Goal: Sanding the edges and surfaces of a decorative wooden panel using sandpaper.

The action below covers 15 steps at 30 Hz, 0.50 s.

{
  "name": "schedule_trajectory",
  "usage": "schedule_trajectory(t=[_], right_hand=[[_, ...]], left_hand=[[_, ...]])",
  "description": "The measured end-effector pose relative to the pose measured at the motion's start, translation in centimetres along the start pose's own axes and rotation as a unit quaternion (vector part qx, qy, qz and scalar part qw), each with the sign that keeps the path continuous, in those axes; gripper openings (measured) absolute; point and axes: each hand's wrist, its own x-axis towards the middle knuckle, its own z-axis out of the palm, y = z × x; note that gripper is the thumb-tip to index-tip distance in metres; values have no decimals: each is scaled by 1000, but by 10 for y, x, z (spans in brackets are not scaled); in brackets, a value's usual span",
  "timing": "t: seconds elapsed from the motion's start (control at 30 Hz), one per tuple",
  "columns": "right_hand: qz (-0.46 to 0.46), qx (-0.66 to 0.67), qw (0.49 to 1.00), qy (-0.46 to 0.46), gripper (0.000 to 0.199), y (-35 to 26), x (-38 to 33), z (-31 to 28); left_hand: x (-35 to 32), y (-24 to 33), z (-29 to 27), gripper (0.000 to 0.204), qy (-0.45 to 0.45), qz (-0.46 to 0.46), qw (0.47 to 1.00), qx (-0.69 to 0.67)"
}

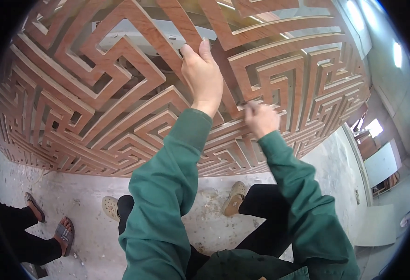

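A large reddish-brown wooden lattice panel [144, 74], cut in a maze-like pattern with pale edges, stands in front of me. My left hand [202, 77] is closed around one of its bars near the upper middle, thumb pointing up. Lower and to the right, my right hand [262, 119] is held against the lattice beside a slot edge. Its fingers are bent together and slightly blurred. Whatever lies between them, if anything, is hidden.
At the lower left stand another person's sandalled feet [65, 233] on the stained pale floor [209, 228]. Pale boards [383, 163] lean by the wall at right. Through the panel's openings, a white surface [142, 35] shows behind it.
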Motion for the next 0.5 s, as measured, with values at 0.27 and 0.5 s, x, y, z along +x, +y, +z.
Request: schedule_trajectory(t=[0.27, 0.5], right_hand=[[26, 53, 997, -54, 26, -5, -9, 12], [44, 67, 997, -17, 24, -3, -2, -5]], left_hand=[[-2, 0, 0, 32, -16, 11, 1000, 22], [-1, -2, 1, 31, 3, 26, 999, 23]])
